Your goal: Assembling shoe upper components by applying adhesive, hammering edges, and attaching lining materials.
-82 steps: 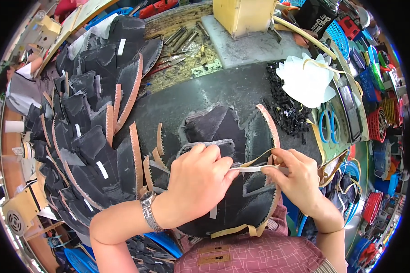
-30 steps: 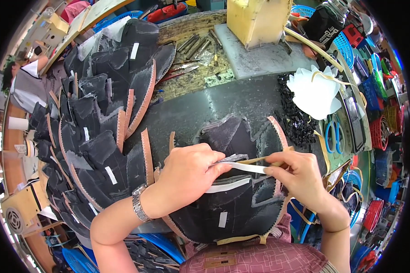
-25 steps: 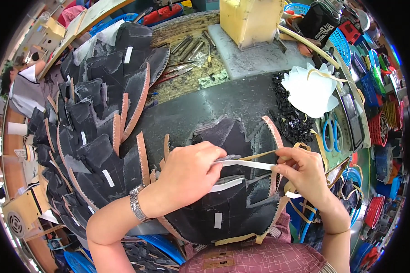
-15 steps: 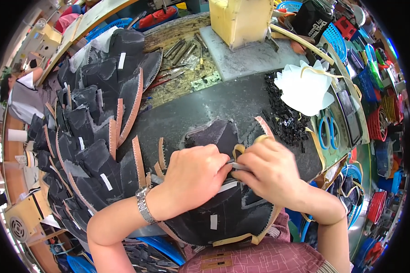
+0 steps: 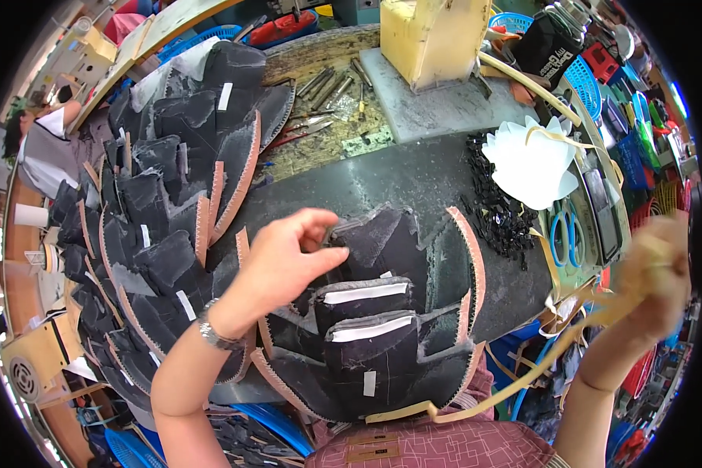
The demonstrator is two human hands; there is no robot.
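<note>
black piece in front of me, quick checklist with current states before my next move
1. Upper white strip lying along its fold on the black piece: ok.
2. Lower white strip lying along its fold: ok.
3. Left hand free: ok, thumb and fingers apart, nothing held.
4. Tan strip away from the black piece: not ok, it trails from the right hand to the lower edge.
5. White strips firmly stuck: cannot tell.
</note>
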